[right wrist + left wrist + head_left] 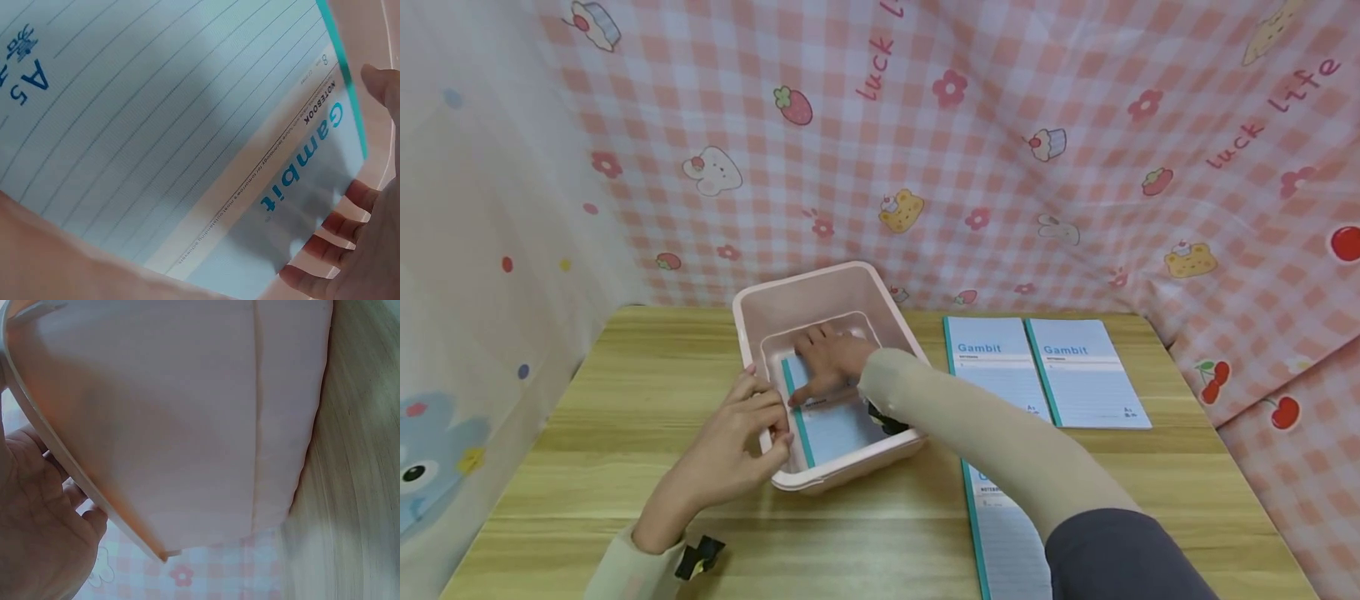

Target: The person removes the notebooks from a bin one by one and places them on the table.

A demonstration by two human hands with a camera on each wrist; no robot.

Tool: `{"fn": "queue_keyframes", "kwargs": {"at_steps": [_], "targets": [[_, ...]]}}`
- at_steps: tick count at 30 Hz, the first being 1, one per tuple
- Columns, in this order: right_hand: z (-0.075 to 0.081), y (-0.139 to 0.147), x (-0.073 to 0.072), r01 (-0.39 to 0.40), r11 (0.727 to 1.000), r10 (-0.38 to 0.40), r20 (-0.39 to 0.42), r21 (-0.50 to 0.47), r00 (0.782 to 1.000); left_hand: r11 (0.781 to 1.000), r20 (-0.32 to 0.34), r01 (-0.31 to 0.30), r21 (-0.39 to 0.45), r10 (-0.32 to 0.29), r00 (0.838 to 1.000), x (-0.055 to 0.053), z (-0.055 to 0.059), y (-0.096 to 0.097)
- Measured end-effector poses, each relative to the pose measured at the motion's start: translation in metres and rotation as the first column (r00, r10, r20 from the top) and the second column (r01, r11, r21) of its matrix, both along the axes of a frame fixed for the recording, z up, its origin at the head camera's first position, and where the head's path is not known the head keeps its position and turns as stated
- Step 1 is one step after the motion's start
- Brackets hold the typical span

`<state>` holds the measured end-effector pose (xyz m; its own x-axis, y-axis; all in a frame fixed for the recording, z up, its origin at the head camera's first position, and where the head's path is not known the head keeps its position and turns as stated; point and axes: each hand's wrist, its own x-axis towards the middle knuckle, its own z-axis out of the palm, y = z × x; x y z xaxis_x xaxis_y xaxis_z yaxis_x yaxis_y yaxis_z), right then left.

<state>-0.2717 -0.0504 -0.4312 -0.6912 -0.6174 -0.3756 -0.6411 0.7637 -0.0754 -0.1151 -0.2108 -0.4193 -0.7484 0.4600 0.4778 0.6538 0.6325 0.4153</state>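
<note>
A pale pink plastic bin (pixel 805 300) stands on the wooden table. Inside it lies a light blue notebook (pixel 838 433) with a teal spine, its cover lettered "Gambit" in the right wrist view. My right hand (pixel 831 362) reaches down into the bin with fingers spread. There, the fingertips (pixel 331 250) are at the notebook's top edge and the thumb is beside the spine. At the bin's left rim, my left hand (pixel 737 442) grips with its fingers over the edge. The left wrist view is filled mostly by the bin's outer wall (pixel 175 425).
Right of the bin, two matching notebooks lie side by side, one nearer the bin (pixel 992 375) and one farther right (pixel 1090 375). Another notebook (pixel 1003 533) lies closer to me, partly under my right forearm. A pink checked cloth (pixel 850 167) hangs behind the table.
</note>
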Motion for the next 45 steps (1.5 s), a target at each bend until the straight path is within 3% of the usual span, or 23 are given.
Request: {"fn": "queue_keyframes", "kwargs": {"at_steps": [7,14,30,37,45], "targets": [[-0.001,-0.006,-0.004,-0.015,0.998,0.015,0.009,-0.056,1.000,1.000,-0.019,-0.002,-0.003,0.002,1.000,0.000,0.000,-0.002],[0.000,-0.007,-0.001,-0.056,0.998,0.055,-0.082,-0.017,0.995,1.000,-0.024,0.014,0.008,-0.014,1.000,0.000,0.000,-0.002],[-0.006,-0.011,-0.002,-0.012,0.998,0.003,-0.146,-0.060,0.989,1.000,-0.034,0.019,0.018,-0.019,0.999,0.001,0.000,-0.002],[-0.001,-0.009,-0.003,-0.040,0.998,0.029,-0.201,-0.049,0.979,1.000,-0.038,0.019,0.009,-0.019,0.999,-0.001,0.001,0.000],[0.008,-0.007,-0.006,-0.053,0.992,0.027,-0.213,-0.115,0.977,0.999,-0.041,0.029,0.015,-0.028,0.999,-0.001,0.000,0.001]]}}
